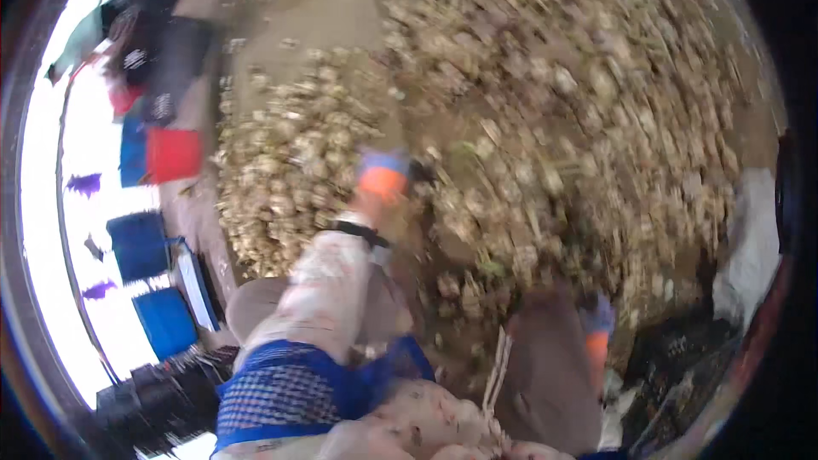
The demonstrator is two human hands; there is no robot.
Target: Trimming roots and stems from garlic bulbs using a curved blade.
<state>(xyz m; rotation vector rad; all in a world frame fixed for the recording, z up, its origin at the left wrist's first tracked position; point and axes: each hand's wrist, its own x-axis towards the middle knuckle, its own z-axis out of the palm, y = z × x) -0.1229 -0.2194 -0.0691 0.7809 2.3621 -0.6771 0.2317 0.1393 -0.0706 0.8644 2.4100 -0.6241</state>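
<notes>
My left hand (383,172), in a blue and orange glove, reaches out over the ground between two heaps of what look like garlic bulbs. A small dark thing shows beside its fingers, too blurred to name or to tell whether it is held. To its left lie pale, closely trimmed bulbs (281,166). Bulbs with dry stalks (575,115) spread widely on the right. Low beside my right knee (553,364) is my right hand (597,332), gloved alike and partly hidden by the leg; its fingers are blurred.
Blue mesh cloth (281,390) lies around my left upper arm. Along the left stand a red container (172,154) and blue crates (165,322), with a dark-clothed person (150,45) farther up. A white sack (748,249) and dark bundled material (677,358) lie at right.
</notes>
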